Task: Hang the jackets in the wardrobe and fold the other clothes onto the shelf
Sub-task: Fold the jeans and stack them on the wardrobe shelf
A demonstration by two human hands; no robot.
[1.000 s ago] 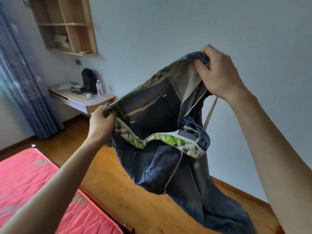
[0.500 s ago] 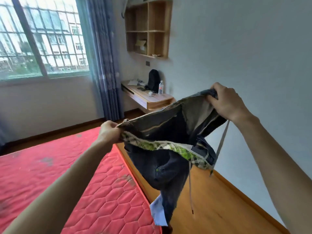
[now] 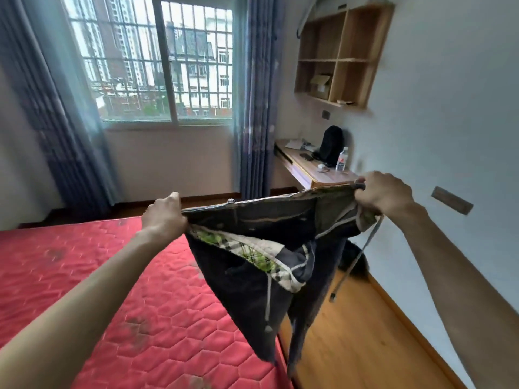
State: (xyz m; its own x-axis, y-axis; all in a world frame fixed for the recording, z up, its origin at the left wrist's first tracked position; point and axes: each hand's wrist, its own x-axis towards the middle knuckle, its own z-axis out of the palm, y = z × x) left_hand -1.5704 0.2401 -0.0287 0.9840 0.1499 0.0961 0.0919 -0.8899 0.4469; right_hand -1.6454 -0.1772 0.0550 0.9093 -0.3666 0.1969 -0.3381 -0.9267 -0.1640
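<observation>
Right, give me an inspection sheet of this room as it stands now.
Surface: red mattress, bare, stained patches.
Job's things: dark denim garment, held stretched at the waistband in the air over the mattress edge, plaid lining showing, drawstring dangling.
Clutter: desk with black bag, water bottle, small items.
Grippers: left hand and right hand both grip the waistband.
Cables: nothing seen.
Surroundings: barred window, blue curtains, wall shelf, wooden floor.
</observation>
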